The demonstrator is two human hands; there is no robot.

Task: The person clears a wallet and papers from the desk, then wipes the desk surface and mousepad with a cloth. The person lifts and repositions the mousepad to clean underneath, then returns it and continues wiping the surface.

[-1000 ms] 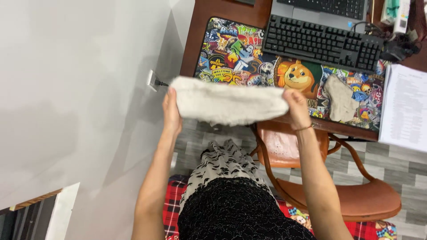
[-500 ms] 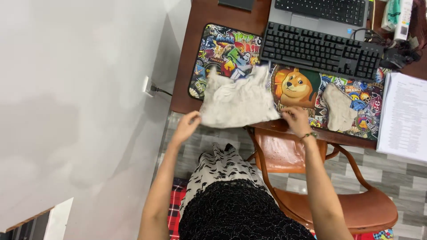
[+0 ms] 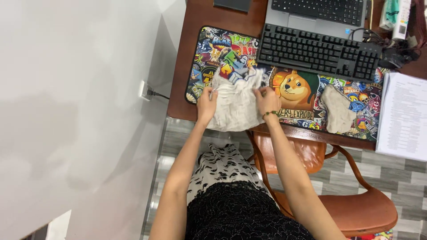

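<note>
Brown wooden desk (image 3: pixel 187 66) beside a white wall, grey tile floor below.

On the colourful desk mat (image 3: pixel 222 40), at the desk's front-left edge, lies a crumpled pale cloth (image 3: pixel 235 106) — the left hand (image 3: pixel 207 104) and right hand (image 3: pixel 267 101) each pinch its sides. A second cloth (image 3: pixel 338 109) lies right; black keyboard (image 3: pixel 318 53) behind.

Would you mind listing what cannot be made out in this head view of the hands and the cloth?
- Head view: the pale cloth hides the desk mat beneath it and the desk edge.
- Left hand and right hand: the fingers curl into the cloth, so the grip is unclear.
- Laptop: cut off by the top edge.
- Paper stack: cut off at right; print too small.
</note>
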